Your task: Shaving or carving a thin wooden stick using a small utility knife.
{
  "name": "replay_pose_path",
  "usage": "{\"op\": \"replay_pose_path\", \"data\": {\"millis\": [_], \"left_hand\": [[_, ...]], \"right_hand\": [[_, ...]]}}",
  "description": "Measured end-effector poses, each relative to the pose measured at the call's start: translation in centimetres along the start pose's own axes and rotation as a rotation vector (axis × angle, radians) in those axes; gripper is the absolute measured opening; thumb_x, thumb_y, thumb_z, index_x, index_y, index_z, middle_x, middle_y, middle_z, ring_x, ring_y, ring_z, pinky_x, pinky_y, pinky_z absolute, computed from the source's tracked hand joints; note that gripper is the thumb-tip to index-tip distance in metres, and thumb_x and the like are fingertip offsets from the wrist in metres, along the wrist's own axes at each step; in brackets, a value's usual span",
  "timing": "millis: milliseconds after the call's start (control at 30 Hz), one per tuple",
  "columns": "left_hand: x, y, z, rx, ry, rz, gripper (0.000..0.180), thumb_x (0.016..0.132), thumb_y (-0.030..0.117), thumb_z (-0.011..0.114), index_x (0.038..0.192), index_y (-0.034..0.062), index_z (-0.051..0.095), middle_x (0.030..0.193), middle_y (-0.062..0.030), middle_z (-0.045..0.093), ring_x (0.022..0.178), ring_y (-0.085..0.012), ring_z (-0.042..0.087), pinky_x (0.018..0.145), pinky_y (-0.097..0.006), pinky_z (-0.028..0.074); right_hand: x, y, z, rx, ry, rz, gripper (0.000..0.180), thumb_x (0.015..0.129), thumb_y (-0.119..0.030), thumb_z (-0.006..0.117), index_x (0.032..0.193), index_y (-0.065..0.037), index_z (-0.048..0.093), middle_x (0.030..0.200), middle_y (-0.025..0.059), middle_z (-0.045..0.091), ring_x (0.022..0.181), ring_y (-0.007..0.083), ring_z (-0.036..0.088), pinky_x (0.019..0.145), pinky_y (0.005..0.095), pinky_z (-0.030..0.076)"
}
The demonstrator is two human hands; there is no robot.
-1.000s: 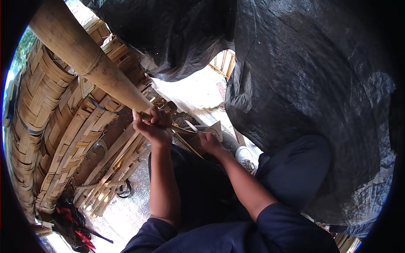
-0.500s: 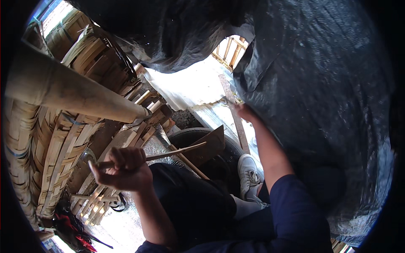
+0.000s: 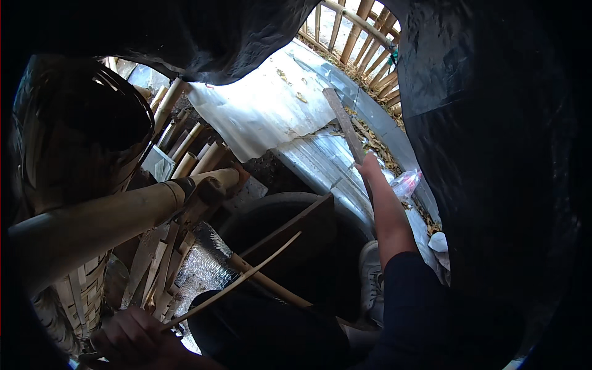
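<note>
At the lower left, my left hand (image 3: 139,339) is closed round a thin, curved bamboo strip (image 3: 246,274). The strip points up and right, across my dark-clad leg and in front of a dark flat panel (image 3: 311,231). My right arm reaches forward, with my right hand (image 3: 369,163) closed on a long flat wooden slat (image 3: 345,120). The slat's far end lies over pale metal sheeting (image 3: 265,105). Its near part runs along my forearm and is partly hidden. The fingers of my left hand are in shadow.
A black tyre (image 3: 283,200) lies by my shoe (image 3: 371,277). A thick bamboo pole (image 3: 111,222) slants in from the left beside woven baskets (image 3: 86,296). Black plastic sheeting (image 3: 493,154) hangs right and overhead. Beyond is a bamboo fence (image 3: 361,37); a clear plastic bag (image 3: 406,184) lies right.
My left hand has moved down and left with the bamboo strip, now more steeply angled. My right hand still holds the slat. The view has shifted, showing more fence and ground ahead.
</note>
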State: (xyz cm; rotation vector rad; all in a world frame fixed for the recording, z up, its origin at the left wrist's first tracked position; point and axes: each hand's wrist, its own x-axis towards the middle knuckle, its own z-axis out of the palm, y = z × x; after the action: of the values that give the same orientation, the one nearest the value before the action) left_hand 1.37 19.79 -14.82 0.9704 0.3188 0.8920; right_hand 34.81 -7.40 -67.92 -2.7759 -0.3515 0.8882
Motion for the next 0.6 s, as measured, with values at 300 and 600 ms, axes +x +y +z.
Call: {"op": "replay_pose_path", "data": {"millis": [300, 600], "left_hand": [[0.0, 3.9, -11.5, 0.276, -0.673, -0.266, 0.046, 0.094, 0.047, 0.041, 0.098, 0.0023, 0.053, 0.074, -0.0103, 0.061, 0.059, -0.0195, 0.061, 0.067, -0.033, 0.050], [1.8, 2.8, -9.3, 0.117, -0.560, -0.162, 0.056, 0.091, 0.052, 0.044, 0.123, 0.0068, 0.051, 0.076, -0.0125, 0.065, 0.080, -0.0180, 0.062, 0.091, -0.043, 0.043]], "right_hand": [[-3.4, 8.4, 3.6, -0.054, 0.089, 0.225, 0.068, 0.072, -0.034, 0.074, 0.124, 0.000, 0.047, 0.132, 0.0204, 0.045, 0.122, 0.0363, 0.042, 0.101, 0.0449, 0.035], [-8.3, 6.3, 0.9, -0.137, 0.113, 0.123, 0.067, 0.072, -0.036, 0.072, 0.124, -0.001, 0.047, 0.130, 0.0209, 0.046, 0.122, 0.0362, 0.043, 0.102, 0.0438, 0.034]]}}
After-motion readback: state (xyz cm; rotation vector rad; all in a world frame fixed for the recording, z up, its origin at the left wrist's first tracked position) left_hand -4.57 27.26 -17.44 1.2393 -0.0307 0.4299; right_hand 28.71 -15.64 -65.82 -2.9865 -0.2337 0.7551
